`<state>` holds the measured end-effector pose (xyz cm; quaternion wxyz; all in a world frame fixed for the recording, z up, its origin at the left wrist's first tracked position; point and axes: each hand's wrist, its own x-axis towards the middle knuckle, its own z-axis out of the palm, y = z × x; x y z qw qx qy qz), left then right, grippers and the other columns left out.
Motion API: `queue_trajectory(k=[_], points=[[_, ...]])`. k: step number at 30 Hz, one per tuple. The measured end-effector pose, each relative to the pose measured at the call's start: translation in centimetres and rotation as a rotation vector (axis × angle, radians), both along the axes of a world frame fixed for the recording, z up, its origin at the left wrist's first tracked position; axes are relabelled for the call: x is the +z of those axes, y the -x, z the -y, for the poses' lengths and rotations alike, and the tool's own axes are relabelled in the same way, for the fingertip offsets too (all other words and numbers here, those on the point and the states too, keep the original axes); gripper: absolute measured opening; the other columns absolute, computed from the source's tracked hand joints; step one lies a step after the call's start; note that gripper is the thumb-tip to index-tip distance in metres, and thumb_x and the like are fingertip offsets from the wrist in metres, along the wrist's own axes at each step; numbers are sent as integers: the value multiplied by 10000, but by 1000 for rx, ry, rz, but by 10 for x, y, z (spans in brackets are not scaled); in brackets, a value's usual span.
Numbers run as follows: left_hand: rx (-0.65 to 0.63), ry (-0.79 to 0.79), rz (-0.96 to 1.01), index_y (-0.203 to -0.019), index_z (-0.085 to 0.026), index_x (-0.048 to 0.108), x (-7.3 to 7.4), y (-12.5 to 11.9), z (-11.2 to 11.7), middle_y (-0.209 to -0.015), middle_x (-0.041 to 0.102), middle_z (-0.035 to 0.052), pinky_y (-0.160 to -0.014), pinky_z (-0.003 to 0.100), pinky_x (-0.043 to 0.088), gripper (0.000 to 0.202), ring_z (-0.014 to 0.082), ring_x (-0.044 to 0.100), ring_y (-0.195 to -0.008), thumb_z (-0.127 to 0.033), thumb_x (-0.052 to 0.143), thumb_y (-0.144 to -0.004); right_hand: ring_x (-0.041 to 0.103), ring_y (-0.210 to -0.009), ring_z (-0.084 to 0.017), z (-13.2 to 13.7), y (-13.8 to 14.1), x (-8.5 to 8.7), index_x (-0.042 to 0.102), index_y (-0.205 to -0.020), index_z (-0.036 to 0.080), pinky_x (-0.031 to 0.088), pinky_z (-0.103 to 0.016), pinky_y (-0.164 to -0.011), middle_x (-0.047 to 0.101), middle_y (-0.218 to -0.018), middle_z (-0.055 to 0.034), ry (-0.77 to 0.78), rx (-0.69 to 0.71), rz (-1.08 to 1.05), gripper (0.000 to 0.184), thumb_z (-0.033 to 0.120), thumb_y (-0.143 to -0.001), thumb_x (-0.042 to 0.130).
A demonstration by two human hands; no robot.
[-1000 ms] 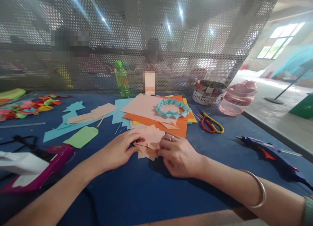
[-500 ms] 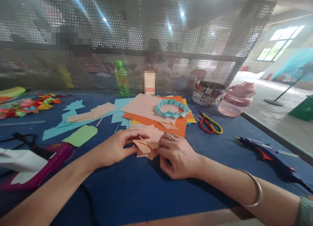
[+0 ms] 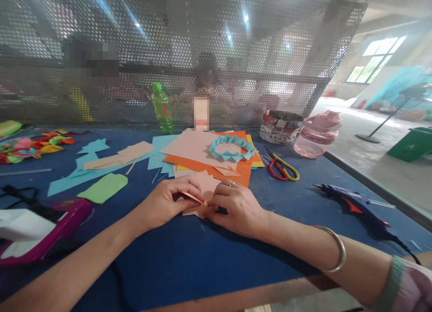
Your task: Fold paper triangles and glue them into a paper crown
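Note:
My left hand (image 3: 167, 200) and my right hand (image 3: 236, 207) meet at the middle of the blue table (image 3: 189, 258). Both pinch a small folded piece of peach paper (image 3: 193, 197) that is lifted a little above several similar folded peach pieces (image 3: 206, 186) lying under my fingers. My right hand wears a ring and a metal bangle (image 3: 334, 249) on its wrist. Just beyond my hands lies a stack of peach, orange and yellow sheets (image 3: 202, 157) with a light-blue folded paper ring (image 3: 232, 148) on top.
Red and yellow scissors (image 3: 282, 168) lie right of the stack, a blue glue gun (image 3: 354, 206) further right. A pink glue gun (image 3: 50, 229), green paper (image 3: 103, 187) and blue scraps (image 3: 91, 161) lie left. A green bottle (image 3: 162, 107), paper basket (image 3: 281, 126), pink jug (image 3: 317, 134) stand before a perforated screen.
Both hands drew closer together and lifted one folded peach piece off the pile, pinching it between them. The view shifted slightly right.

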<state>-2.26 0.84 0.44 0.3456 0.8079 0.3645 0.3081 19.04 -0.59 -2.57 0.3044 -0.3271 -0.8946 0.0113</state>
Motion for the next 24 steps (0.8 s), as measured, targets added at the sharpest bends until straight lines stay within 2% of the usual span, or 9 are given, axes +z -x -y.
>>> queue_trajectory(k=[3,7,8,10,13,18,24], points=[[45,42,40,-783,-220,756,1,-3,2,-875,694,30,-703,248,519,84,156,643,-792,-263,685,-787,555,-774,-158,0,1,0,672,-703,165,436,-255,-692,643,-748,-37,45,-45,-33,168,221,-855,629],[138,199,136,-818,-223,766,0,-6,3,-1059,713,49,-759,271,535,155,190,658,-899,-355,733,-744,555,-747,-140,2,2,3,635,-708,167,422,-240,-671,628,-749,-23,185,-19,-114,139,155,-845,611],[163,258,152,-812,-214,762,-1,-6,3,-1015,723,51,-729,269,537,177,185,661,-856,-374,733,-741,555,-741,-136,3,2,4,626,-719,165,423,-239,-673,623,-755,-22,225,-4,-131,134,148,-849,601],[194,372,166,-778,-190,749,-2,-6,3,-807,722,38,-625,249,516,219,154,637,-694,-405,725,-744,551,-734,-130,4,3,6,606,-744,159,424,-239,-675,612,-776,-26,285,18,-155,123,140,-863,580],[209,473,179,-731,-166,726,-4,-5,4,-601,651,6,-529,226,450,263,117,553,-546,-429,728,-739,539,-737,-133,5,4,9,577,-760,157,421,-243,-674,599,-795,-34,288,28,-160,114,132,-871,564],[205,524,238,-687,-149,707,-1,-5,7,-609,645,16,-545,238,426,303,118,530,-567,-448,749,-712,537,-752,-136,5,6,10,568,-764,165,421,-243,-690,597,-794,-29,238,21,-136,136,185,-899,563],[217,620,319,-726,-158,732,4,-5,9,-660,675,22,-590,239,429,292,120,545,-614,-446,773,-698,533,-719,-121,2,8,9,581,-788,156,412,-226,-664,598,-780,-21,198,8,-111,157,210,-928,536]])
